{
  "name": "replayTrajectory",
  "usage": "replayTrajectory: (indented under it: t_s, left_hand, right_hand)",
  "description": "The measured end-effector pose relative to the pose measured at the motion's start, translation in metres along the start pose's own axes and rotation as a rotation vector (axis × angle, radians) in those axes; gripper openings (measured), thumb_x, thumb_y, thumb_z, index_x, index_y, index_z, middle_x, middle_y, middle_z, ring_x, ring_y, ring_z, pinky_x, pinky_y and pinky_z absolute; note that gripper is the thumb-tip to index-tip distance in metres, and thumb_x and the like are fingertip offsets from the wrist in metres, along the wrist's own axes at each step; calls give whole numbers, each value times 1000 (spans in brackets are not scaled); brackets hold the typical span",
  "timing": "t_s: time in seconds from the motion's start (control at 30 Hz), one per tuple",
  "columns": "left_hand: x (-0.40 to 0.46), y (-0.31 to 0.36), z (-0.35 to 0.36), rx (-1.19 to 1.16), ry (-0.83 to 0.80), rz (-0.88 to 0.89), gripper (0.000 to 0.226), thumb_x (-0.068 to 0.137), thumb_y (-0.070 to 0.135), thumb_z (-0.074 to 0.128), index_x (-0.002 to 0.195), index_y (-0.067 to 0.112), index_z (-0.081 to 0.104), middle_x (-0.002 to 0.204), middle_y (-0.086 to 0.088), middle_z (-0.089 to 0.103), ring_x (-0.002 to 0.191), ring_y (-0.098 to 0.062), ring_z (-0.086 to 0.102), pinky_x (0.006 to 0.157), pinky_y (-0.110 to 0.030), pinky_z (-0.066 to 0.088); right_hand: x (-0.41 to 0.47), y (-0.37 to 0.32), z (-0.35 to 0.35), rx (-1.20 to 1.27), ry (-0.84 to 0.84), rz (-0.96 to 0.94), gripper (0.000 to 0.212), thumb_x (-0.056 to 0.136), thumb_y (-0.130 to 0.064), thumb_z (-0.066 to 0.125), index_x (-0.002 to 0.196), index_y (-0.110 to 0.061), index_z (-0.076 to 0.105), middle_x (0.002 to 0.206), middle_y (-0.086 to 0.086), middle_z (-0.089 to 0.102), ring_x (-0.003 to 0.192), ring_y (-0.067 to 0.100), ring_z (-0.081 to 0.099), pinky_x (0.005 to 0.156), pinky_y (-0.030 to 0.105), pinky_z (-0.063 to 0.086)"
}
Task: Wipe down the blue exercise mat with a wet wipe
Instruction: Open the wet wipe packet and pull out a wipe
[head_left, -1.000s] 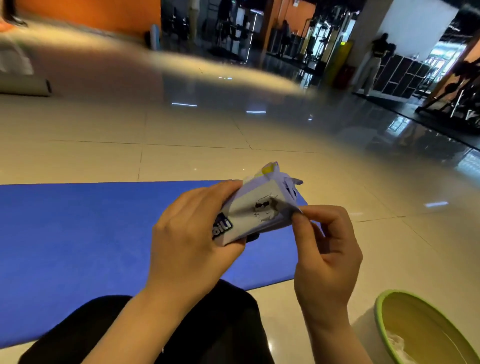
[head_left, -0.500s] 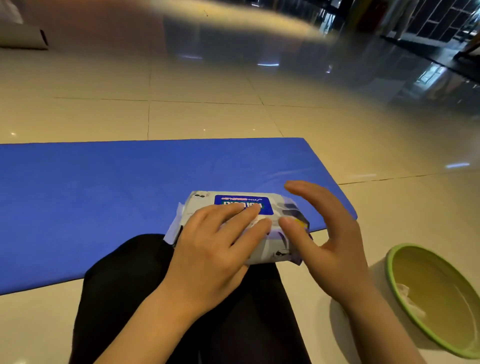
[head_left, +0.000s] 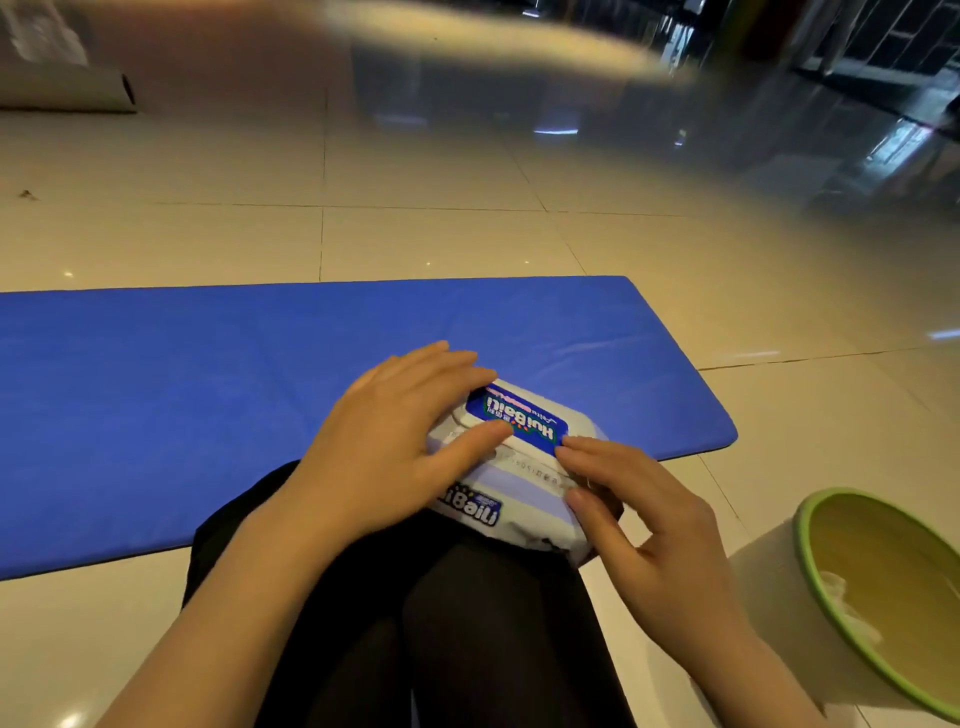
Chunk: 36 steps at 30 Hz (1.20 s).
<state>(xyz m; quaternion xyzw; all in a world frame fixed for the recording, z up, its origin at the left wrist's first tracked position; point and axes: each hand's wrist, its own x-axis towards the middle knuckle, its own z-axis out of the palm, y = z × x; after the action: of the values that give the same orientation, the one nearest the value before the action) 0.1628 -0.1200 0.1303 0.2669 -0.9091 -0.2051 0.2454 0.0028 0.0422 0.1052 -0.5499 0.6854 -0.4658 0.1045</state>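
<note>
The blue exercise mat (head_left: 182, 389) lies flat on the tiled floor in front of me, its right end near the middle of the view. A white wet wipe pack (head_left: 524, 480) with a blue label on its lid rests on my black-clad knee at the mat's near edge. My left hand (head_left: 384, 457) lies flat over the pack's left part, fingers straight and pressing it down. My right hand (head_left: 660, 540) touches the pack's right side, index fingertip at the lid's edge and thumb against the pack's front. The lid looks closed and no wipe shows.
A green-rimmed basin (head_left: 802, 525) stands on the floor at my right, with a crumpled white wipe (head_left: 852, 608) inside. A rolled grey mat (head_left: 67, 93) lies far off at the top left. My black-clad legs (head_left: 467, 623) fill the lower middle.
The pack went from held up in both hands to lying on my knee. My left hand slid onto its left part, and my right fingertips came onto the lid's edge.
</note>
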Motion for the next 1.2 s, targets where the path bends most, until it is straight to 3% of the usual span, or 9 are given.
replayTrajectory:
  t_s: [0.1, 0.3, 0.47, 0.6, 0.77, 0.83, 0.93, 1.03, 1.2]
  left_hand:
    - [-2, -2, -1, 34, -55, 20, 77, 79, 75, 32, 134, 29, 58, 141, 13, 55, 133, 3, 27, 99, -12, 27]
    - [-44, 6, -9, 174, 23, 78, 66, 90, 69, 38, 130, 23, 63, 132, 6, 62, 126, -16, 49, 99, -32, 35]
    - [-85, 23, -7, 270, 86, 215, 61, 92, 68, 44, 122, 22, 70, 126, 7, 64, 121, -16, 52, 109, -48, 28]
    - [-95, 31, -6, -6, 68, 251, 45, 95, 62, 47, 126, 33, 60, 128, 19, 61, 130, -5, 48, 115, -40, 27]
    - [-75, 21, -12, -283, 173, 206, 31, 100, 51, 46, 120, 32, 60, 124, 16, 62, 121, 1, 55, 109, -27, 37]
    - [-56, 12, -15, -302, 203, 161, 28, 99, 47, 48, 119, 32, 63, 126, 16, 61, 123, -1, 53, 104, -29, 41]
    - [-29, 1, -6, -214, 151, 159, 34, 97, 40, 48, 118, 22, 69, 131, 8, 61, 122, -6, 53, 101, -34, 42]
    - [-22, -4, 7, -131, 89, 150, 43, 98, 46, 43, 123, 21, 68, 135, 5, 59, 118, -12, 56, 98, -40, 45]
    - [-55, 0, 12, -52, 194, 71, 50, 101, 58, 32, 133, 28, 57, 143, 9, 52, 122, -4, 49, 101, -16, 30]
  right_hand:
    - [-7, -2, -3, -17, -37, 3, 44, 86, -60, 49, 127, -45, 50, 126, -43, 48, 131, -5, 40, 76, 0, 45]
    - [-7, -13, -4, 47, -49, 76, 42, 80, -71, 47, 117, -51, 54, 122, -45, 48, 130, -8, 39, 70, 2, 48]
    - [5, -21, 4, 66, -22, 144, 54, 70, -88, 41, 112, -54, 51, 121, -44, 50, 125, -12, 43, 90, 32, 55]
    - [14, -28, 6, 158, -101, 186, 42, 78, -73, 58, 113, -49, 58, 125, -34, 56, 125, -12, 44, 96, 34, 54]
    - [11, -31, 4, 187, -223, 80, 67, 68, -79, 61, 124, -43, 56, 132, -34, 52, 131, -7, 42, 88, 16, 53]
    - [7, -30, 3, 179, -265, 32, 63, 75, -66, 65, 130, -39, 54, 139, -30, 48, 137, -2, 37, 99, 31, 51]
    - [3, -33, 1, 107, -295, -63, 54, 81, -41, 65, 134, -35, 54, 146, -25, 44, 142, 2, 33, 116, 50, 28]
    - [-2, -34, -4, -99, -239, -169, 48, 85, -45, 60, 133, -36, 57, 145, -24, 44, 139, 0, 35, 115, 45, 25]
    - [-16, -33, -6, -404, -66, -245, 46, 99, -60, 35, 127, -32, 56, 134, -17, 50, 124, -10, 39, 96, 12, 39]
